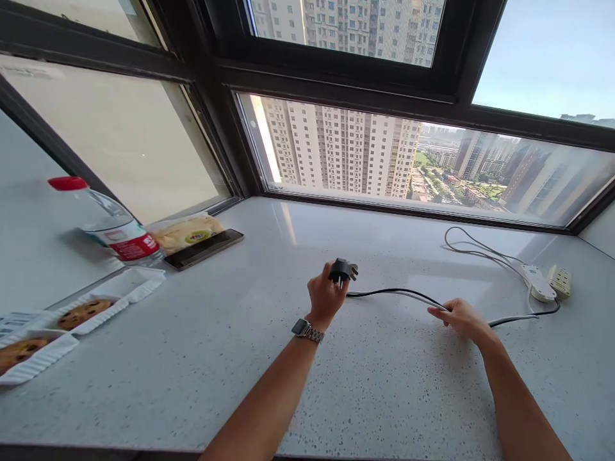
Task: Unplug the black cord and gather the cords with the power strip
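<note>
In my left hand [327,296], closed above the middle of the speckled white countertop [230,371], is a black power plug [340,270] with its metal pins showing. Grey prongs stick out beside it, seemingly of a second plug mostly hidden. From this hand a black and a grey cable [394,291] run side by side to the right. My right hand [461,316] pinches both cables near the surface. Beyond it they lead on to a white power strip [538,283] and a beige socket block [560,282] at the right.
A loop of thin grey cord [473,251] lies behind the strip. At the left are a red-capped plastic bottle [129,240], a yellowish food packet [187,232], a dark phone [204,250] and white trays [141,285] with cookies [86,314]. Dark-framed windows [346,83] border the back.
</note>
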